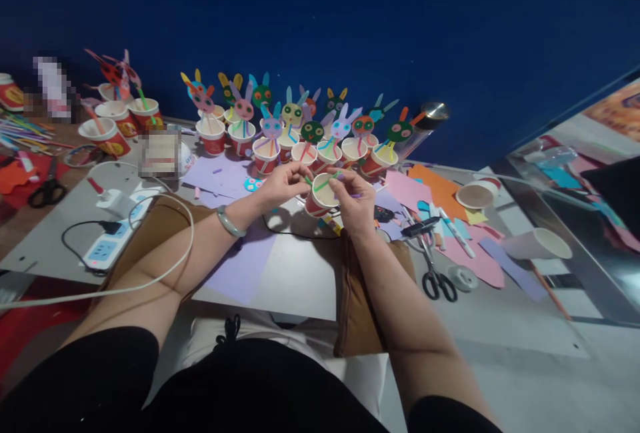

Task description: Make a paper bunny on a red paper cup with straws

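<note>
A red and white paper cup [316, 207] stands in front of me between my hands. A thin green straw [323, 185] lies across its mouth. My right hand [355, 198] is pinched on the straw at the cup's right side, and a bit of purple shows by its fingers. On the left, my left hand [287, 186] has thumb and fingertips closed on a small green end at the rim; whether this is the same straw I cannot tell. A blue paper face [253, 184] with round eyes lies beside my left hand.
Behind my hands stand several paper cups [211, 139] with paper rabbit heads. Purple paper [240, 266] lies before me. To the right are scissors [436, 279], markers [457, 233], tape [463, 277] and paper scraps. A power strip [111, 239] and white cable [193, 226] are left.
</note>
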A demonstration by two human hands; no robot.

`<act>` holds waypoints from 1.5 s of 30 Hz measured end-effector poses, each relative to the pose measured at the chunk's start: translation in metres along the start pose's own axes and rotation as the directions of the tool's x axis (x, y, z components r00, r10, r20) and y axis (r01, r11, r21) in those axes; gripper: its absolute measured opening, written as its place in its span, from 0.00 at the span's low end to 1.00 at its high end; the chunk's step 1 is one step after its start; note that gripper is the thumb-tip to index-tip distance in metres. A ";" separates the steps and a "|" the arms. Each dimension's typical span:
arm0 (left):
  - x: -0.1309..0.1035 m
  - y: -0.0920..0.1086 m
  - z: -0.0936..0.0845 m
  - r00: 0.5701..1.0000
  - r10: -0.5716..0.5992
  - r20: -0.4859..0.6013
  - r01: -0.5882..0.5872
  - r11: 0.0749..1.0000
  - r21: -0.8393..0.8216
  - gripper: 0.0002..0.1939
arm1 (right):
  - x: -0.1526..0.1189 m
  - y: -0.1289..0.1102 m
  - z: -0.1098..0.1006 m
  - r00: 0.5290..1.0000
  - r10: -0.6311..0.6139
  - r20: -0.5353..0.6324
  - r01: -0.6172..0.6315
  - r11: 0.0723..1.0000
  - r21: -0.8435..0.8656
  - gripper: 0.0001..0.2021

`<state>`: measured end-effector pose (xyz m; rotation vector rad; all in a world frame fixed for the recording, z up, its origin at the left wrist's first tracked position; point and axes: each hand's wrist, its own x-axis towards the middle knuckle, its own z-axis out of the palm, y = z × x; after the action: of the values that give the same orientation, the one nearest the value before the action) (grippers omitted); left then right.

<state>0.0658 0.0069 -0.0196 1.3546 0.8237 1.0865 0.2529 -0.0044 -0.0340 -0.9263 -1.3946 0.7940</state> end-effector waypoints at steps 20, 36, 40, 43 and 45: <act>0.001 -0.013 0.007 0.974 0.178 -0.137 -0.188 0.980 -0.064 0.22 | 0.000 -0.001 0.004 0.993 0.072 -0.096 -0.065 0.995 0.080 0.18; -0.009 -0.012 -0.002 0.935 0.354 0.021 -0.339 0.875 0.345 0.12 | 0.000 0.000 0.003 0.993 0.107 -0.050 -0.101 0.990 0.102 0.18; -0.006 -0.013 -0.001 0.946 0.323 0.016 -0.317 0.918 0.240 0.16 | 0.001 -0.002 0.004 0.991 0.123 -0.042 -0.117 0.984 0.134 0.18; -0.003 -0.011 0.001 0.972 0.236 -0.019 -0.235 0.971 0.048 0.23 | 0.001 -0.001 0.004 0.988 0.152 -0.019 -0.147 0.976 0.158 0.19; 0.000 -0.008 0.002 0.983 0.179 -0.033 -0.181 0.983 -0.044 0.26 | 0.001 0.001 0.004 0.987 0.162 0.007 -0.161 0.972 0.174 0.19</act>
<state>0.0683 0.0068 -0.0274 1.3969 0.7027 1.2611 0.2489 -0.0031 -0.0348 -0.9125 -1.2329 1.0176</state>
